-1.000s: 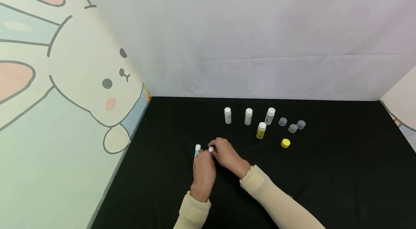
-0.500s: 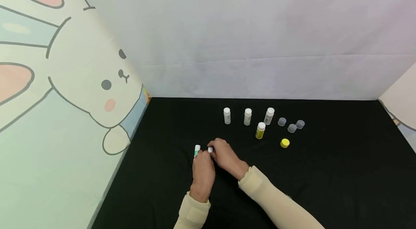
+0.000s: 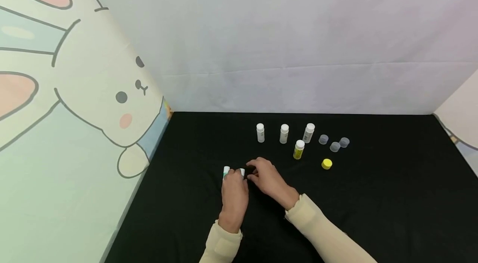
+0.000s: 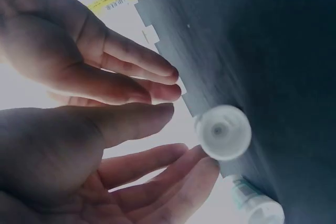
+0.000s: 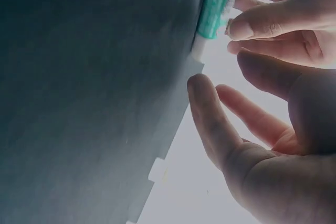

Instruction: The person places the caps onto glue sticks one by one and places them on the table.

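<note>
Table cover's matt black cloth (image 3: 388, 196), backdrop's (image 3: 284, 39) creased matt fabric. Teal-labelled bottle (image 5: 216, 3) looks like smooth plastic, little cups (image 3: 335, 147) see-through plastic, sleeves (image 3: 323, 225) soft matt cloth.

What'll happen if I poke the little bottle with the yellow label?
The yellow-labelled bottle might tip, since it stands taller than wide. Lying down, it would probably roll, as its body looks round. Pushed backward, it could bump the white bottle close behind it.

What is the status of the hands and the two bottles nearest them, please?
Right hand: relaxed, holding nothing. Left hand: at the left bottle and right bottle, both white-capped, grip unclear. Head view: it hides their lower parts.
</note>
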Available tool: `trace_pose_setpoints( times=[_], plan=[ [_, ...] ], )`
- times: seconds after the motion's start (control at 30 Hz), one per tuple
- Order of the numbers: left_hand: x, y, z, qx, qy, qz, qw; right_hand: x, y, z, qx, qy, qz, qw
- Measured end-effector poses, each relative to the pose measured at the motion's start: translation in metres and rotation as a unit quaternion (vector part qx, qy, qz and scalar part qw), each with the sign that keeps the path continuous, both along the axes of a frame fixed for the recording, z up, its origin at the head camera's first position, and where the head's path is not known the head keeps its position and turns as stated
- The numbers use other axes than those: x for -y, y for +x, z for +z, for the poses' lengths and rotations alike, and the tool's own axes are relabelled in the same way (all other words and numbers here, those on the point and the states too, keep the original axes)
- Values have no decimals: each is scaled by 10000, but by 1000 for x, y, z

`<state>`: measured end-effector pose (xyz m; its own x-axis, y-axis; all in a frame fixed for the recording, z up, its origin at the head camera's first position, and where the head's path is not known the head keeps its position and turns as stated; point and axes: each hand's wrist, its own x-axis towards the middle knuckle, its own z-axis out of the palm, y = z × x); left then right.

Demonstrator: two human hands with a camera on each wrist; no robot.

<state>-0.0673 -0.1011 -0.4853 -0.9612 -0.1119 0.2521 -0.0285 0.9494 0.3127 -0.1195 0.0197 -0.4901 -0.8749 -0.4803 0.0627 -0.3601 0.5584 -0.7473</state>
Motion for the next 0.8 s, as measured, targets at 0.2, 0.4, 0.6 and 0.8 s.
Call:
trace_pose_setpoints(
  times=[0.2,0.4,0.6,0.8],
  plan=[
    [-6,-2,3,-256,253,-136,9993,-16,2,5,-9,-9,-179,9998],
    [-11,-6,4,-279,604,-224,9975,-30,6,8,5,-8,-424,9991],
    [-18,-12,4,-106,966,-325,9947,-43,7,12,68,41,-679,9977],
    [-24,-17,4,-150,1314,-355,9906,-57,8,15,171,-61,-874,9960]
  ],
)
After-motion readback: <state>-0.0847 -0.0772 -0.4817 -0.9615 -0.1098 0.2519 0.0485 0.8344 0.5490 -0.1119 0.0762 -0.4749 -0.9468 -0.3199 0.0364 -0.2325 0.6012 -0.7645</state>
